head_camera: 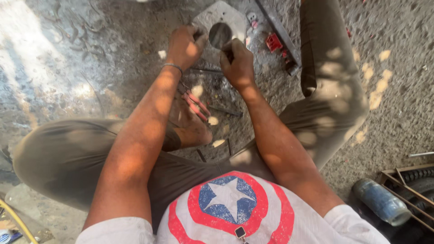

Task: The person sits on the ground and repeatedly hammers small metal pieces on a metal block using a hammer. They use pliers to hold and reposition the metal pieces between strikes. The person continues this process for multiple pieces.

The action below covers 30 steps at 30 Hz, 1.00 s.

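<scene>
**Both hands on the grey plate with the round hole, down on the ground**

Head view, looking straight down. I see the person seated on the rough grey concrete ground (58, 68), knees spread, olive trousers.

Flat grey metal plate with a round hole (220, 20) lies on the ground straight ahead, between the knees, near the top of frame. Hole looks dark.

Left hand (185, 45): fingers curled together at the plate's left edge, beside the hole. Grip looks clamped on the plate edge or something small there; I cannot tell which. Thin metal bangle on that wrist.

Right hand (238, 63): fist clamped around a dark, slim tool (229, 53), its tip just below the hole. Tool type unclear.

Around: red-handled pliers (196, 105) lie on the ground under the left forearm, next to a bare foot. Small red metal part (273, 42) sits right of the plate, beside a long dark metal bar (278, 29). Blue-grey plastic bottle (381, 202) lies lower right, well apart, next to a metal frame.
</scene>
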Motion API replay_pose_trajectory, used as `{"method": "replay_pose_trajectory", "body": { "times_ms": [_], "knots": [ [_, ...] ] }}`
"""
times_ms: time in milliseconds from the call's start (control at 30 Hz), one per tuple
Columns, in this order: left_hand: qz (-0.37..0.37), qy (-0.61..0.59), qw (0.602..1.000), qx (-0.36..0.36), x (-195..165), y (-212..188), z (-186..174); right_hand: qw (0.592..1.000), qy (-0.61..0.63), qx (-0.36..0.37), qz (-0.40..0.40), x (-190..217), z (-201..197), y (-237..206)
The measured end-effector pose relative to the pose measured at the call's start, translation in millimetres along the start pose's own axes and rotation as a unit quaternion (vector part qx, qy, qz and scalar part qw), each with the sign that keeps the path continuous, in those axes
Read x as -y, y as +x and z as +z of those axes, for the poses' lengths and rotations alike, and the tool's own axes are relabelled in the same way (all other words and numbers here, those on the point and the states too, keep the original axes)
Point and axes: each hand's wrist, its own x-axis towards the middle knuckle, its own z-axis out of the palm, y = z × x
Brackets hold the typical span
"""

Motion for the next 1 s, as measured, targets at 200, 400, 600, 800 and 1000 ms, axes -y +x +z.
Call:
{"method": "replay_pose_trajectory", "body": {
  "times_ms": [200,400,600,800,1000],
  "knots": [
    [-0.022,0.043,0.999,0.023,-3.4,-2.0,-1.8,0.999,0.003,-0.022,-0.023,1.2,0.8,-1.4],
    [-0.043,-0.115,0.985,0.121,-11.0,-2.1,1.8,1.000,0.026,-0.016,-0.002,1.2,1.2,-0.3],
    [-0.093,-0.244,0.947,0.186,-11.4,0.6,2.1,0.998,0.065,-0.012,0.002,4.1,1.5,2.4],
    [-0.083,-0.232,0.953,0.175,-11.6,-1.4,8.6,0.991,0.119,-0.027,0.049,2.5,-0.1,2.4],
    [0.132,0.022,0.990,0.046,-19.0,-6.4,8.3,0.994,0.073,-0.051,0.066,-0.6,-1.5,7.1]
  ]
}}
